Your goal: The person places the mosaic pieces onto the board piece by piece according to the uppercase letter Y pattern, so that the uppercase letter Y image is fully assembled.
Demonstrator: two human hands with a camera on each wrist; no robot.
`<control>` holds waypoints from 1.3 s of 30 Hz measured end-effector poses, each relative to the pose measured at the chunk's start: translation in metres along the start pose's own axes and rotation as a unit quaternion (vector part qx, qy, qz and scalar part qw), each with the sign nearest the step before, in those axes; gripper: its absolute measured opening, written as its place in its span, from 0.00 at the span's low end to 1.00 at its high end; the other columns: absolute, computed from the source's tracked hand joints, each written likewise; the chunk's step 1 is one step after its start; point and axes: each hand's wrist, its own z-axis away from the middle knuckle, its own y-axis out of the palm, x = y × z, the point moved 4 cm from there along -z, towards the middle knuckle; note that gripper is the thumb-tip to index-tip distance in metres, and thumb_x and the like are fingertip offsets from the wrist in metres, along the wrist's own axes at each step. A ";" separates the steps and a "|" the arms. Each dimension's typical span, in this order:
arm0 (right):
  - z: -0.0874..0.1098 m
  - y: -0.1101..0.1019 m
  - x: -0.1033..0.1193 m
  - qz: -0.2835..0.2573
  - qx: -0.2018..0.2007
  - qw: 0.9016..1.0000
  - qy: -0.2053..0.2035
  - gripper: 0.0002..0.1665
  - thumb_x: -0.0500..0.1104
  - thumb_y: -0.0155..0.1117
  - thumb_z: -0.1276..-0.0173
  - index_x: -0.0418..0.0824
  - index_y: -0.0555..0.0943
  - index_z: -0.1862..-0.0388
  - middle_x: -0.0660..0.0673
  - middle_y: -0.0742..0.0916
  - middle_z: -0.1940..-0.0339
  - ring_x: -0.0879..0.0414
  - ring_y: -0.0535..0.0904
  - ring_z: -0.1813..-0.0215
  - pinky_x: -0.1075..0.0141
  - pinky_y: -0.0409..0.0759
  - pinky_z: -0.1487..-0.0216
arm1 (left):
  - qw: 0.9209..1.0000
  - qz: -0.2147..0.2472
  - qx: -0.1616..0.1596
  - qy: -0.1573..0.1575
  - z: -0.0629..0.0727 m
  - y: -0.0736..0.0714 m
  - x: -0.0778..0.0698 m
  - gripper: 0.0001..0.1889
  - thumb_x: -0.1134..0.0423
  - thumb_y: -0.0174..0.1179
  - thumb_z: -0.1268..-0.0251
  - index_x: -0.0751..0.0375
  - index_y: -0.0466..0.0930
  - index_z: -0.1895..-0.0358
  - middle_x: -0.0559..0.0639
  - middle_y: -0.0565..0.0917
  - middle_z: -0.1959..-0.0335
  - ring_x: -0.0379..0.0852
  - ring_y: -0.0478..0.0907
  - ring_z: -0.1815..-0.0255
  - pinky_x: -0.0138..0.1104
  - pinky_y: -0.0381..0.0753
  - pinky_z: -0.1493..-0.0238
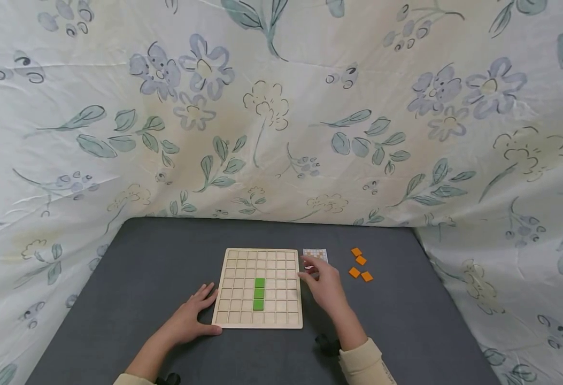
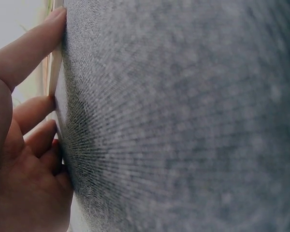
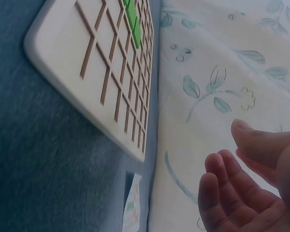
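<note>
The pale wooden grid board (image 1: pixel 260 287) is lying flat mid-table, showing three green tiles (image 1: pixel 259 293) stacked in a column. The left hand (image 1: pixel 191 317) is bracing its near corner with relaxed fingers; the right hand (image 1: pixel 325 286) is hovering beside it, loosely spread, holding nothing.

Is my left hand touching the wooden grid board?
Touching. The left wrist view shows the left hand with fingertips against the board edge.

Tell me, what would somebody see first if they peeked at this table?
Probably the pale wooden grid board in the middle of the grey table, with three green tiles stacked in a column near its centre. Four orange tiles lie loose to the right of it. The left hand rests against the board's near left corner, and the right hand hovers open by its right edge.
</note>
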 end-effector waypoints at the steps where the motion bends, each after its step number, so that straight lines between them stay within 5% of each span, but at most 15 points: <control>1: 0.000 -0.001 -0.002 0.003 -0.003 1.000 0.000 0.26 0.38 0.72 0.34 0.43 0.82 0.37 0.41 0.88 0.49 0.51 0.85 0.53 0.57 0.86 0.53 | 1.000 0.000 0.000 0.000 0.000 0.000 0.000 0.55 0.42 0.79 0.55 0.60 0.64 0.23 0.61 0.55 0.19 0.69 0.46 0.19 0.71 0.51 0.28; 20: 0.008 -0.035 -0.046 0.048 -0.041 0.996 0.057 0.28 0.39 0.75 0.36 0.40 0.81 0.36 0.42 0.87 0.47 0.48 0.85 0.51 0.51 0.86 0.52 | 1.000 0.001 0.002 -0.004 -0.003 0.002 0.000 0.55 0.41 0.79 0.56 0.59 0.64 0.23 0.60 0.55 0.18 0.68 0.45 0.18 0.69 0.50 0.27; 39: 0.009 -0.085 -0.090 0.081 -0.031 0.993 0.086 0.26 0.35 0.71 0.33 0.38 0.80 0.36 0.37 0.85 0.43 0.43 0.83 0.46 0.47 0.83 0.47 | 1.000 -0.001 0.002 -0.008 -0.004 0.003 0.005 0.55 0.41 0.79 0.56 0.59 0.64 0.23 0.60 0.55 0.18 0.66 0.45 0.18 0.68 0.51 0.26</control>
